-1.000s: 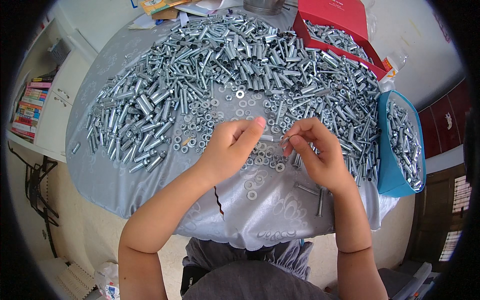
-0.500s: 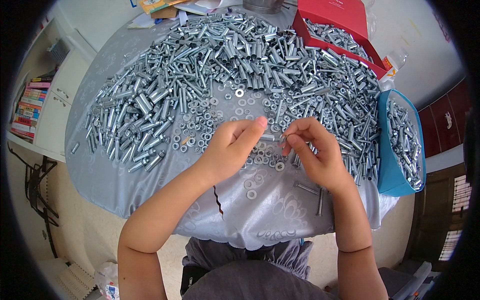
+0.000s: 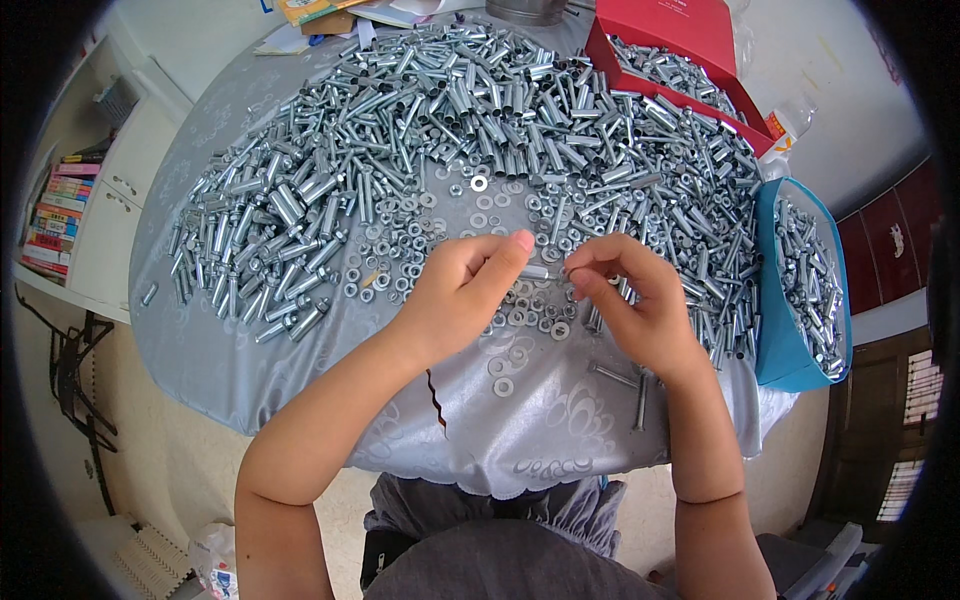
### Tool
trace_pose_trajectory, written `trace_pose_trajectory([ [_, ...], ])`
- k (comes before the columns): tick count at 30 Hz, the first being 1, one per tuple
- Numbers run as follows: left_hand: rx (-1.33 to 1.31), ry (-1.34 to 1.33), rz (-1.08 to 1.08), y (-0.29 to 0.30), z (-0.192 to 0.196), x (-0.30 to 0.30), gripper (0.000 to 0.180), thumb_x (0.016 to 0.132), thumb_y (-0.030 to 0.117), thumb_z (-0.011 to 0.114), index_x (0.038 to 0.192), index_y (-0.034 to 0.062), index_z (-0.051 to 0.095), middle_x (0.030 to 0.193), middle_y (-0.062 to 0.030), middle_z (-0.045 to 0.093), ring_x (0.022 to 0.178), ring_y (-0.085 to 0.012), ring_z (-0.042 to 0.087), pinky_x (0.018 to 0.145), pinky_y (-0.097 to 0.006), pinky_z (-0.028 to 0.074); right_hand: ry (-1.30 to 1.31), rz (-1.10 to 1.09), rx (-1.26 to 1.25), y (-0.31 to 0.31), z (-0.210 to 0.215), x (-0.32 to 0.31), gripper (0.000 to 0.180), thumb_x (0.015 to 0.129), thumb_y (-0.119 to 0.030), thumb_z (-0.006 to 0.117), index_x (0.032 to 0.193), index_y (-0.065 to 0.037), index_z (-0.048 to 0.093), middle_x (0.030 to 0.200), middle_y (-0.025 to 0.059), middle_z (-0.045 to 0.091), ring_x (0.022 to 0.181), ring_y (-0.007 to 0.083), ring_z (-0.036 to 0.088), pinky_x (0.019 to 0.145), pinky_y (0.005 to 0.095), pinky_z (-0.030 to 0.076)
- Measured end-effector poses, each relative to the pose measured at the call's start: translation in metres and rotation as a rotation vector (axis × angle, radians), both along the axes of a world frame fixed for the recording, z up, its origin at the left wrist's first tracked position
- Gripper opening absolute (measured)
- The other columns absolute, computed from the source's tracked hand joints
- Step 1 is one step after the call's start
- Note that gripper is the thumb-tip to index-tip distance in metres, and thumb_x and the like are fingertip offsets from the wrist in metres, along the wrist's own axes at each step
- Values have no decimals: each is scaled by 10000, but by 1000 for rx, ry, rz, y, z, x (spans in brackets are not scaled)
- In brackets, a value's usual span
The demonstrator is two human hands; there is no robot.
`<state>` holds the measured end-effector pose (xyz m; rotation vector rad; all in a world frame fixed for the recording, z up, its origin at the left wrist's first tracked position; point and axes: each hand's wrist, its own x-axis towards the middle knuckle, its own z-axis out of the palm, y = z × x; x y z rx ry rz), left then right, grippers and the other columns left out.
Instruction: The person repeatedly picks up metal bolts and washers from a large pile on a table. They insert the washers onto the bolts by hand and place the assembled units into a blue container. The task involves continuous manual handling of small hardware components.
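My left hand (image 3: 462, 290) is closed around a silver sleeve anchor bolt (image 3: 535, 272), its thumb on top and the bolt's end pointing right. Thumb and fingers of my right hand (image 3: 638, 305) are pinched together at that end, around a small piece too hidden to name. Beneath and between the hands lie loose washers (image 3: 560, 331) and nuts (image 3: 415, 229). Two long bolts (image 3: 641, 402) rest on the cloth below my right hand.
A large heap of metal sleeves and bolts (image 3: 470, 95) arches across the table's far side. Assembled anchors (image 3: 285, 205) are piled at left. At right stand a red box (image 3: 690, 100) and a blue bin (image 3: 770, 290), both holding metal parts. Grey cloth (image 3: 330, 400) covers the table.
My right fingertips have shifted slightly and drawn closer together at the bolt's end. My left hand stays almost still with the bolt.
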<state>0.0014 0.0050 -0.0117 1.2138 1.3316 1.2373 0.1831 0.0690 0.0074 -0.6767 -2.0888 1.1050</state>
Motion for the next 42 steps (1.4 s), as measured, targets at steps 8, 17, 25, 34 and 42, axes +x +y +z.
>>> trace_pose_trajectory([
  [8,2,1,3,1,-5,-1,477,906,342,454,541,39,398,514,59,319,508,-46,281,445,-258,238,47,-17,-100,-1,-1,0,108,792,14,578,900,16,572,778,64,601,696,114,571,631,239,456],
  [17,-113,-395,-8,2,3,-4,453,902,370,457,546,125,323,517,74,262,449,-30,240,413,-224,217,-36,-67,76,7,-1,1,146,776,-7,602,919,1,573,795,59,592,700,126,554,638,235,432],
  [25,-116,-404,-1,2,3,-2,445,901,403,444,560,126,374,515,79,306,437,-19,266,404,-206,218,26,-2,153,-3,6,-5,333,699,-58,705,1010,-32,589,848,66,602,753,137,574,674,254,452],
  [34,-70,-243,-49,3,-3,-1,470,905,404,428,539,109,425,507,74,361,460,-24,306,427,-216,230,49,3,144,-6,1,-5,260,703,-32,699,949,-19,618,830,76,631,712,138,603,627,247,484],
  [42,-20,-66,-45,0,-2,0,476,917,367,420,553,60,433,528,67,348,512,-32,296,449,-241,242,61,47,309,-4,4,-7,227,693,-13,693,908,-17,620,839,91,624,732,191,605,632,268,486],
])
